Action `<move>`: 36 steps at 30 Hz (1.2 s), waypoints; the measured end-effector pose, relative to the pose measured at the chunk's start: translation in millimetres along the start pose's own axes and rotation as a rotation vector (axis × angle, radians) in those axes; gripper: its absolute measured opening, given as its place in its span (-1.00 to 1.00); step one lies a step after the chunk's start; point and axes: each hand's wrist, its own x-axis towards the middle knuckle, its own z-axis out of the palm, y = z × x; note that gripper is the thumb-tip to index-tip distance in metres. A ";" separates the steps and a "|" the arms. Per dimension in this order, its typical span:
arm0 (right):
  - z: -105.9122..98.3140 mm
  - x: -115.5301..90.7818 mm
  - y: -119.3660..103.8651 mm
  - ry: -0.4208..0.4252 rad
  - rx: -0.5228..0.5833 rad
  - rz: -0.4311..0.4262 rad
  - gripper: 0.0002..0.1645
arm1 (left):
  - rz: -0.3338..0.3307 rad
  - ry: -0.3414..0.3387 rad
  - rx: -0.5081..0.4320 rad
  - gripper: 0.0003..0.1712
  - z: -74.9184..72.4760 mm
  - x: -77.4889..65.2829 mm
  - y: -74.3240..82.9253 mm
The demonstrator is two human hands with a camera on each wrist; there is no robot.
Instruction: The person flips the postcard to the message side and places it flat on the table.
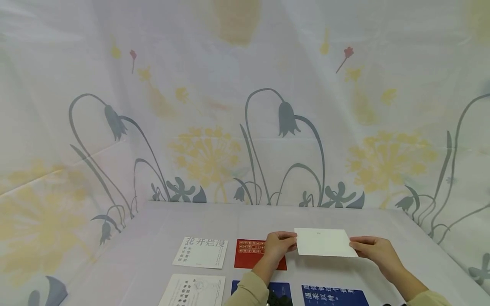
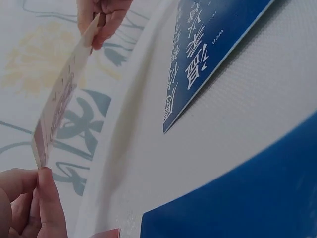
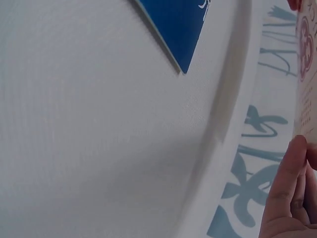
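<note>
Both hands hold one white card [image 1: 324, 243] above the table at the right. My left hand [image 1: 278, 246] pinches its left edge between thumb and fingers, and my right hand [image 1: 379, 251] pinches the right edge. The face toward the head camera is nearly blank, with a tiny mark near the top. In the left wrist view the card [image 2: 63, 94] is seen almost edge-on, with dark reddish print on its other face. The right wrist view catches a strip of that printed card [image 3: 307, 74]. A red card [image 1: 245, 259] lies partly behind my left hand.
On the table [image 1: 134, 255] lie two white printed cards, one farther back [image 1: 201, 255] and one nearer [image 1: 195, 289]. Two blue cards lie in front, one [image 1: 281, 289] partly under the left sleeve, the other [image 1: 333, 296] below the held card. A flower-patterned cloth [image 1: 214, 106] hangs behind.
</note>
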 end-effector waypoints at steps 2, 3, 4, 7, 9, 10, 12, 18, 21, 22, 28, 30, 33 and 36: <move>0.4 -0.2 0.3 0.005 -0.023 0.001 -0.44 | 0.008 0.013 0.019 -0.86 1.4 -0.2 -0.4; 0.7 -0.2 0.4 0.008 -0.027 0.002 -0.43 | 0.009 0.018 0.026 -0.85 1.9 -0.2 -0.9; 1.1 -0.1 0.7 0.010 -0.034 0.005 -0.43 | 0.009 0.023 0.034 -0.84 2.4 0.0 -1.4; 2.4 0.3 1.6 0.015 -0.044 0.017 -0.43 | 0.000 0.033 0.058 -0.84 3.8 0.0 -2.9; 2.6 1.1 2.7 0.017 -0.040 0.025 -0.44 | 0.000 0.034 0.073 -0.85 4.9 -0.5 -3.2; 2.6 1.4 3.4 0.018 -0.038 0.028 -0.45 | -0.004 0.034 0.085 -0.86 5.5 -0.8 -3.3; 2.3 1.9 5.2 0.015 -0.032 0.031 -0.47 | -0.004 0.036 0.123 -0.87 6.8 -1.1 -3.7; 2.3 3.3 12.0 -0.004 -0.027 0.049 -0.55 | -0.016 0.037 0.252 -0.80 8.7 -3.5 -5.7; 2.5 4.1 14.3 -0.007 -0.046 0.061 -0.56 | -0.022 0.018 0.305 -0.75 9.2 -5.4 -5.4; 2.5 4.2 14.8 -0.008 -0.055 0.068 -0.57 | -0.027 0.009 0.315 -0.74 9.6 -5.7 -5.5; 4.4 4.4 15.7 -0.024 -0.090 0.096 -0.60 | -0.017 -0.012 0.388 -0.72 10.3 -7.5 -5.8; 5.1 4.3 15.8 -0.030 -0.093 0.096 -0.59 | -0.009 -0.013 0.407 -0.71 10.1 -8.3 -5.3; 6.1 4.1 16.3 -0.030 -0.088 0.101 -0.59 | -0.011 -0.013 0.418 -0.71 10.2 -9.2 -4.0; 6.9 3.9 17.4 -0.043 -0.094 0.094 -0.58 | -0.018 -0.009 0.420 -0.72 10.8 -9.0 -3.9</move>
